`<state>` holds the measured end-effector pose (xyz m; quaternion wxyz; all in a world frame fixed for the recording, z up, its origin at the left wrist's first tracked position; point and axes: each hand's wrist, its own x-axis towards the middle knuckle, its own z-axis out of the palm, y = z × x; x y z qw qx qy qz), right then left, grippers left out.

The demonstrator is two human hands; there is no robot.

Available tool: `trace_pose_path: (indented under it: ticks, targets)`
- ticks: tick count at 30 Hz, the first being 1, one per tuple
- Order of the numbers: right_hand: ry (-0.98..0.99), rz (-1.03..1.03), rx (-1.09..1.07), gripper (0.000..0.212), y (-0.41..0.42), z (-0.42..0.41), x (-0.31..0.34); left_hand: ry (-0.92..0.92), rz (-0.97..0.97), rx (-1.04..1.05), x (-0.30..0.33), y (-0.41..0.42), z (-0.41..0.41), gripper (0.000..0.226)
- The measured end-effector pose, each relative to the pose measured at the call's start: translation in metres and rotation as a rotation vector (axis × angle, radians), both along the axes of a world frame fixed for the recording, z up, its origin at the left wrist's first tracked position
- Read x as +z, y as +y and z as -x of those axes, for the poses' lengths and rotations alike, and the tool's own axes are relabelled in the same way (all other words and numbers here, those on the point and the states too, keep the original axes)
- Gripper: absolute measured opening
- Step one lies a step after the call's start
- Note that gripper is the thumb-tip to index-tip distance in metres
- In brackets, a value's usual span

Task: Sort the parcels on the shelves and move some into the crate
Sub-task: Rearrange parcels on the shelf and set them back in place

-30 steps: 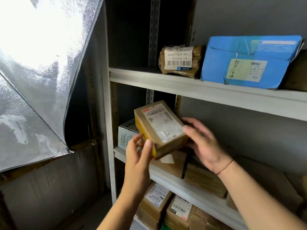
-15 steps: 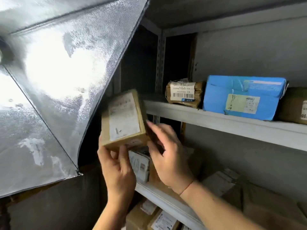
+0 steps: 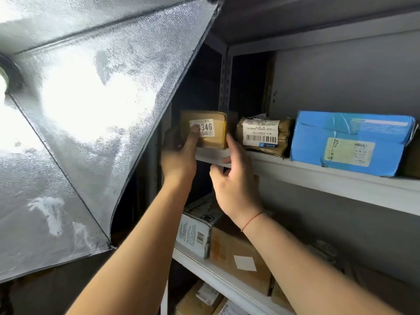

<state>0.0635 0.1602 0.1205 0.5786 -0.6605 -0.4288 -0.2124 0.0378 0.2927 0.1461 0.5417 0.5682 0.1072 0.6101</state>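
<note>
White sticker [image 3: 202,130] on small brown box [image 3: 210,128]: "346" read, leading digit covered by left hand [image 3: 181,155] thumb; "元" below it. Barcode label [image 3: 260,134] on taped parcel [image 3: 263,135] (just right of grip): digits too blurred.

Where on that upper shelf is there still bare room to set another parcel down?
Little room. The small brown cardboard box, the tape-wrapped brown parcel and the blue cardboard box stand nearly side by side. Bare: the grey metal shelf front lip below them and the narrow gap by the right hand.
</note>
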Motion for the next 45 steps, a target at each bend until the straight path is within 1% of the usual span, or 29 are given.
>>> trace_pose_path:
  ticks: [2,5,7,11,13,14,16,17,19,20,21,22,23,24,25,26,28,31,34,35,37,40,43,45]
  targets:
    - [0.091,0.035,0.091,0.072,0.004,-0.001,0.006,0.119,-0.056,0.026,0.009,0.007,-0.012,0.044]
    - [0.099,0.075,0.108,0.07,0.004,-0.008,0.004,0.275,-0.099,0.041,0.014,0.013,-0.026,0.054]
    - [0.127,0.096,0.12,0.069,-0.001,-0.01,0.001,0.327,-0.098,0.03,0.016,0.01,-0.03,0.054]
    - [0.121,0.111,0.195,0.065,-0.019,-0.014,-0.008,0.363,-0.143,0.048,0.011,0.005,-0.027,0.048]
    - [0.149,0.132,0.24,0.054,-0.039,-0.017,-0.023,0.317,-0.133,0.107,-0.009,-0.001,-0.015,0.049]
    - [0.158,0.138,0.227,0.047,-0.052,-0.02,-0.035,0.28,-0.127,0.146,-0.025,-0.007,-0.006,0.047]
    - [0.204,0.083,0.134,0.035,-0.079,-0.031,-0.068,0.229,-0.162,0.19,-0.067,-0.02,0.011,0.033]
    - [0.254,0.046,0.056,0.033,-0.089,-0.037,-0.088,0.254,-0.189,0.182,-0.092,-0.026,0.014,0.027]
    - [0.355,0.074,-0.176,0.032,-0.102,-0.052,-0.128,0.418,-0.209,0.118,-0.143,-0.035,0.007,0.026]
    - [0.384,0.141,-0.299,0.03,-0.105,-0.057,-0.145,0.54,-0.2,0.066,-0.165,-0.04,0.0,0.031]
    - [0.395,0.235,-0.397,0.033,-0.106,-0.059,-0.159,0.66,-0.194,0.014,-0.184,-0.044,-0.008,0.041]
    - [0.389,0.364,-0.457,0.047,-0.105,-0.06,-0.171,0.762,-0.189,-0.029,-0.198,-0.049,-0.015,0.052]
    - [0.382,0.505,-0.473,0.063,-0.104,-0.058,-0.179,0.824,-0.17,-0.063,-0.209,-0.053,-0.022,0.062]
    - [0.375,0.626,-0.47,0.077,-0.103,-0.055,-0.182,0.847,-0.134,-0.087,-0.215,-0.057,-0.026,0.067]
    - [0.368,0.708,-0.464,0.086,-0.1,-0.052,-0.184,0.842,-0.101,-0.099,-0.22,-0.057,-0.032,0.069]
    - [0.359,0.761,-0.475,0.092,-0.098,-0.05,-0.184,0.834,-0.077,-0.101,-0.221,-0.058,-0.035,0.068]
    - [0.33,0.779,-0.532,0.092,-0.093,-0.048,-0.181,0.81,-0.039,-0.095,-0.219,-0.056,-0.04,0.062]
    - [0.358,0.665,-0.544,0.083,-0.09,-0.04,-0.174,0.752,0.004,-0.107,-0.22,-0.053,-0.038,0.059]
    - [0.358,0.529,-0.467,0.076,-0.098,-0.023,-0.178,0.641,0.058,-0.129,-0.224,-0.052,-0.02,0.06]
    - [0.355,0.488,-0.438,0.074,-0.102,-0.017,-0.18,0.595,0.072,-0.143,-0.225,-0.052,-0.012,0.056]
    - [0.379,0.422,-0.409,0.075,-0.11,-0.008,-0.184,0.529,0.109,-0.199,-0.229,-0.053,0.003,0.036]
    - [0.45,0.348,-0.355,0.083,-0.121,-0.002,-0.187,0.486,0.144,-0.258,-0.235,-0.052,0.019,0.026]
    - [0.462,0.339,-0.31,0.081,-0.127,-0.003,-0.192,0.447,0.34,-0.424,-0.232,-0.051,0.026,0.024]
    - [0.417,0.332,-0.309,0.077,-0.129,-0.002,-0.2,0.474,0.445,-0.531,-0.229,-0.05,0.03,0.031]
